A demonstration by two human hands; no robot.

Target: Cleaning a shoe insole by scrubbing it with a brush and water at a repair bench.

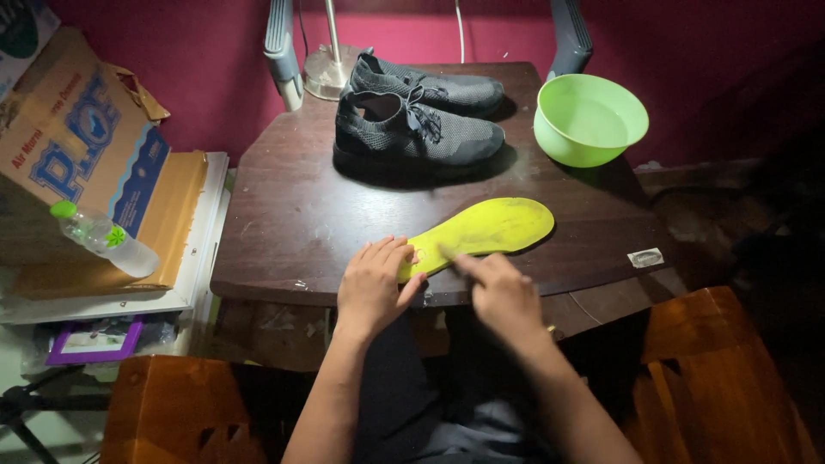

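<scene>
A: We see the insole lying flat on the table, near the front edge, heel end toward us. It's out of the shoes, which sit side by side at the back. So it seems the removal is done, at least for this one.

B: Agreed. We can't tell whether the second insole is out; we only see one. The bowl stands to the right of the shoes, well apart from the insole, and nothing on the insole looks wet that we can make out.

A: Our left hand lies palm down on the heel end, fingers flat and spread, pressing rather than gripping. We'd call it open, pinning the insole.

B: And our right hand is over the same end, just beside the left, fingers reaching onto the yellow surface. It's blurred, so we can't tell whether it pinches anything or just rubs.

A: Both forearms come up from below the table edge, wrists roughly level.

B: We judge the work on the insole as barely begun.
</scene>
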